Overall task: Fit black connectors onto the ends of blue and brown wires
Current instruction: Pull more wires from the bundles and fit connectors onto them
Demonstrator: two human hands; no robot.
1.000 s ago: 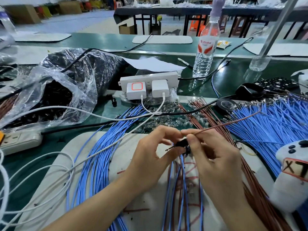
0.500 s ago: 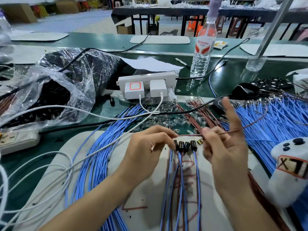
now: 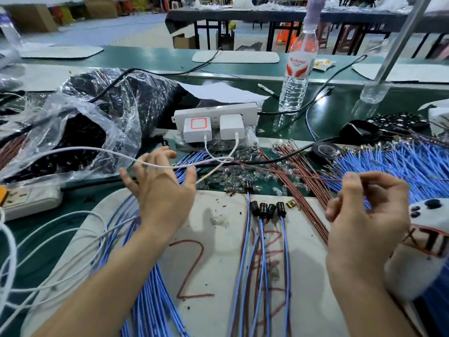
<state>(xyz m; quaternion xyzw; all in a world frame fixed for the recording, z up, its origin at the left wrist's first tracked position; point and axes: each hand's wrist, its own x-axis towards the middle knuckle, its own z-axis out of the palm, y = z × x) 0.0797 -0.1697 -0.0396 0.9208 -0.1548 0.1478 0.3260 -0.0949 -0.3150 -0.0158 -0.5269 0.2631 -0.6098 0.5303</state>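
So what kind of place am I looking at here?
Most likely a factory wire-assembly floor: heaps of blue wires and brown wires on a long green workbench, a plastic bag of black connectors, and more rows of benches behind.

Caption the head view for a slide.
Right hand pinches a brown wire; open left hand hovers left of the black connectors.

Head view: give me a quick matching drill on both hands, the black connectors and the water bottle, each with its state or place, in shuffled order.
Things:
1. left hand
2. right hand
3. black connectors
4. water bottle

States or places:
A. stands upright on the green table
B. pinches a brown wire
C. fingers spread, holds nothing
D. lie in a row on the white mat, fitted on wire ends

Pairs: 1-C, 2-B, 3-D, 4-A
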